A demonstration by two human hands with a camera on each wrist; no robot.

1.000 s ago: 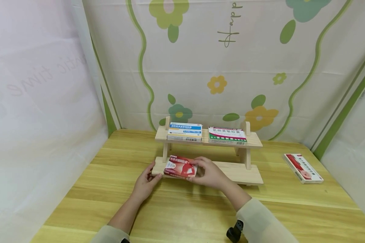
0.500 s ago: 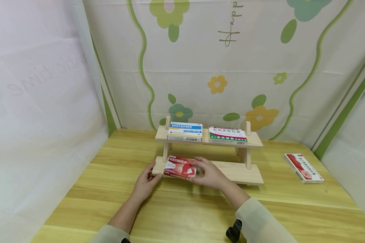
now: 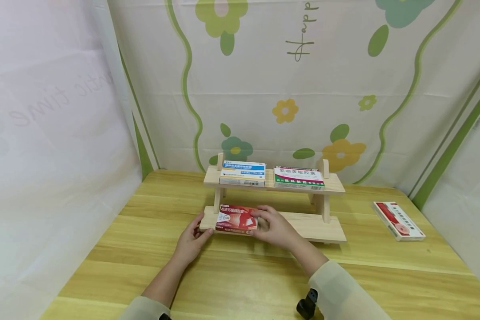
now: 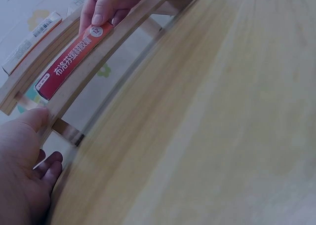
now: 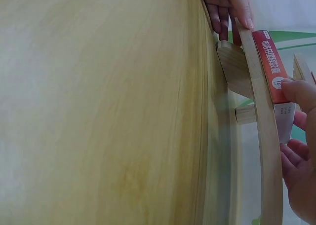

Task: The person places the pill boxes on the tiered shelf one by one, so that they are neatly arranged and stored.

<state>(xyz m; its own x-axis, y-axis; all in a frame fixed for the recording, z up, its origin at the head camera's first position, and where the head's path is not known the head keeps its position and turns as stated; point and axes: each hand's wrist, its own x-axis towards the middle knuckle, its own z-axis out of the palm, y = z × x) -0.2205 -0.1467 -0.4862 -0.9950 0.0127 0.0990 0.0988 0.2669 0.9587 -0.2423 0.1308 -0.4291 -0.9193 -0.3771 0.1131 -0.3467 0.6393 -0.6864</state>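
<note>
A red medicine box [image 3: 237, 218] lies on the left part of the lower tier of a two-tier wooden display shelf [image 3: 304, 226]. My right hand [image 3: 275, 229] pinches the box's right end, with the thumb at its front side, as the right wrist view shows the thumb [image 5: 298, 93] on the red side. At the shelf's lower left end is my left hand [image 3: 190, 244], its thumb at the front edge and its fingers round the end. In the left wrist view the left thumb [image 4: 35, 118] touches the board beside the box's corner.
On the upper tier sit a blue and white medicine box [image 3: 243, 174] and a green and white one [image 3: 298, 178]. A red and white box [image 3: 400, 221] lies on the wooden table [image 3: 232, 284] at the right. A flowered cloth [image 3: 244, 89] hangs behind.
The red box has turned slightly and now sits squarer to the front edge of the lower tier, my right hand moving with it. My left hand has stayed in place.
</note>
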